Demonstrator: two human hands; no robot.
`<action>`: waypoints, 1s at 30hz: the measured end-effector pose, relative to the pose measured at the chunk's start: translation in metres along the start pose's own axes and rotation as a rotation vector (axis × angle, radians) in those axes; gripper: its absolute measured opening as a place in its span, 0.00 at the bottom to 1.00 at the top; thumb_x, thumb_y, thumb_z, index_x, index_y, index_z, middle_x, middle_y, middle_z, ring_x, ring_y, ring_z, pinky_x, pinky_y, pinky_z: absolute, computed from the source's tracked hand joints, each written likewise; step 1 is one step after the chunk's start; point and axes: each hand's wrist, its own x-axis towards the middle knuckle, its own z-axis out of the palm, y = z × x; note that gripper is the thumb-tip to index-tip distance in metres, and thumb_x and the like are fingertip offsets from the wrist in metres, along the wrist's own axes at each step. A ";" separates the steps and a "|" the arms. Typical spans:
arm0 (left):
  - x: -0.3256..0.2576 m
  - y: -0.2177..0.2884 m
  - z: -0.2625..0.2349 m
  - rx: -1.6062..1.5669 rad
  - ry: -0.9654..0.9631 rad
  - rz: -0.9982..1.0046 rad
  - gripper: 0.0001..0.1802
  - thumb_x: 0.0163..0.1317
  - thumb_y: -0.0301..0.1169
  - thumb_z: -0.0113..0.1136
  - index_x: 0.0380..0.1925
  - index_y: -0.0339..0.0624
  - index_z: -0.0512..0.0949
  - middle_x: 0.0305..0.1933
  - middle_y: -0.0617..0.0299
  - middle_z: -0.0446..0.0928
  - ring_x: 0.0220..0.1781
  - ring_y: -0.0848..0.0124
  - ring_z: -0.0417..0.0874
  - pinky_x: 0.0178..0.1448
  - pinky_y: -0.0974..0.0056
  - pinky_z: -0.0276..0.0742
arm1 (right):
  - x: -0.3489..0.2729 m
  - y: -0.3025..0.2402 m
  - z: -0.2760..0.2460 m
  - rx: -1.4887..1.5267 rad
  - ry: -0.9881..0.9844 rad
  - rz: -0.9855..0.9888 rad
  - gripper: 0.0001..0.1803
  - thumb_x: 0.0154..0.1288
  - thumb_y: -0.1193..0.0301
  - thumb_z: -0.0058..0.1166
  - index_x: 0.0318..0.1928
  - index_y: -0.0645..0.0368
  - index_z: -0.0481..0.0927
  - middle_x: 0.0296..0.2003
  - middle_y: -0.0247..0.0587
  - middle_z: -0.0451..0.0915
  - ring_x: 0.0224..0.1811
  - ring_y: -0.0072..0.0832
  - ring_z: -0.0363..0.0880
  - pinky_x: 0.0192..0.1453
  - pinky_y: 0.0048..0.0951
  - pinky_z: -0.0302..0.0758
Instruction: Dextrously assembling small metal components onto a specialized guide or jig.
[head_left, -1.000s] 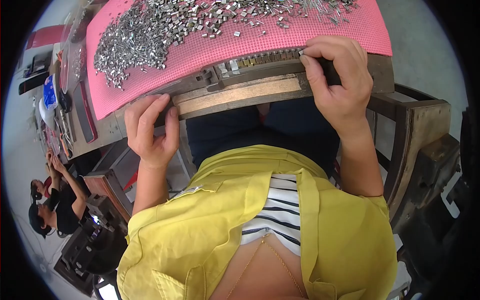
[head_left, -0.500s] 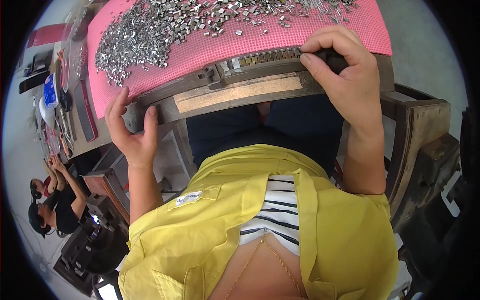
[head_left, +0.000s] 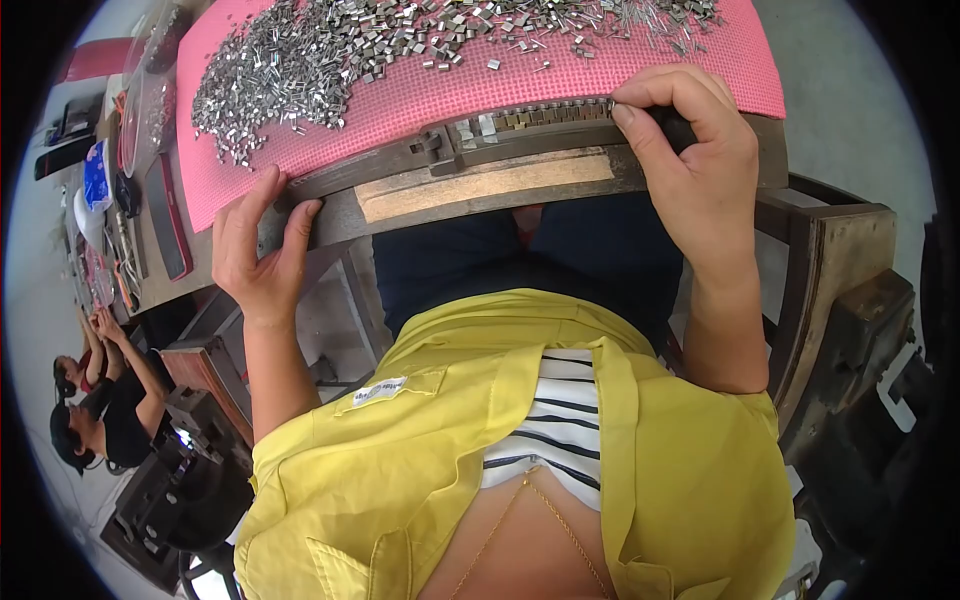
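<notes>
Along the near edge of the workbench, a row of small metal links was seated in a dark jig, just below the pink mat. The right hand was curled over the jig's right end, thumb and forefinger pinched on a dark tool tip (its shape mostly hidden) touching the row's end. The left hand was spread, fingers pressed against the bench's left front edge, holding nothing. Loose metal pieces were heaped across the mat. The links were judged light, stiff and slippery, easily scattered, and best taken by their flat sides with fingertips.
</notes>
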 end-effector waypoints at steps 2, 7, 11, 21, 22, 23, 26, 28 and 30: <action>0.000 0.000 0.001 -0.008 0.011 0.000 0.27 0.48 0.22 0.82 0.52 0.37 0.86 0.44 0.56 0.89 0.44 0.63 0.88 0.52 0.63 0.82 | -0.001 -0.003 -0.001 -0.037 0.018 -0.014 0.04 0.59 0.78 0.65 0.35 0.59 0.85 0.33 0.36 0.84 0.39 0.36 0.79 0.45 0.34 0.75; -0.002 -0.003 0.002 -0.016 0.031 0.009 0.27 0.48 0.22 0.82 0.51 0.38 0.86 0.44 0.56 0.89 0.44 0.63 0.88 0.51 0.63 0.82 | 0.000 -0.006 -0.005 -0.067 -0.016 -0.014 0.04 0.60 0.79 0.64 0.36 0.59 0.85 0.33 0.36 0.84 0.39 0.36 0.79 0.46 0.35 0.75; -0.002 -0.002 0.003 -0.032 0.044 0.022 0.26 0.48 0.21 0.81 0.50 0.37 0.86 0.43 0.56 0.89 0.43 0.63 0.88 0.51 0.63 0.81 | -0.001 -0.006 -0.003 -0.087 0.009 -0.049 0.04 0.61 0.80 0.62 0.36 0.59 0.85 0.33 0.36 0.85 0.39 0.38 0.80 0.48 0.36 0.75; -0.009 -0.016 -0.006 -0.234 0.137 0.202 0.39 0.47 0.18 0.79 0.61 0.37 0.74 0.42 0.51 0.83 0.41 0.59 0.83 0.44 0.60 0.78 | -0.005 -0.009 0.003 -0.189 0.016 -0.016 0.07 0.58 0.77 0.64 0.38 0.55 0.85 0.37 0.35 0.85 0.42 0.38 0.79 0.51 0.38 0.74; -0.005 -0.012 -0.014 -0.187 0.073 0.254 0.45 0.48 0.18 0.79 0.67 0.41 0.66 0.41 0.50 0.79 0.39 0.59 0.80 0.42 0.58 0.78 | -0.004 -0.009 0.002 -0.178 0.001 -0.013 0.08 0.58 0.77 0.64 0.39 0.55 0.85 0.37 0.36 0.84 0.42 0.38 0.79 0.50 0.38 0.75; -0.004 -0.009 -0.016 -0.187 0.072 0.257 0.45 0.48 0.18 0.79 0.67 0.41 0.66 0.41 0.50 0.79 0.39 0.59 0.80 0.42 0.58 0.78 | -0.004 -0.009 0.000 -0.166 -0.013 -0.011 0.09 0.58 0.78 0.64 0.40 0.56 0.85 0.38 0.37 0.84 0.42 0.39 0.79 0.49 0.38 0.75; 0.000 0.001 -0.023 -0.246 0.098 0.337 0.52 0.49 0.18 0.79 0.71 0.49 0.58 0.41 0.51 0.76 0.36 0.60 0.77 0.39 0.57 0.77 | -0.003 -0.001 -0.006 -0.042 -0.024 0.014 0.11 0.59 0.79 0.63 0.43 0.56 0.86 0.37 0.37 0.84 0.42 0.36 0.79 0.46 0.34 0.76; 0.005 0.007 -0.025 -0.302 0.116 0.365 0.53 0.48 0.18 0.79 0.71 0.50 0.57 0.42 0.50 0.76 0.36 0.61 0.77 0.38 0.58 0.77 | -0.006 0.000 -0.011 -0.016 -0.047 0.021 0.12 0.60 0.80 0.62 0.45 0.57 0.86 0.39 0.37 0.85 0.43 0.34 0.80 0.47 0.32 0.76; 0.005 0.014 -0.023 -0.407 0.144 0.389 0.55 0.48 0.17 0.79 0.72 0.54 0.55 0.46 0.47 0.75 0.34 0.60 0.78 0.36 0.58 0.76 | -0.010 0.003 -0.014 0.009 -0.068 0.027 0.13 0.61 0.81 0.61 0.47 0.58 0.86 0.40 0.37 0.86 0.44 0.32 0.81 0.47 0.30 0.77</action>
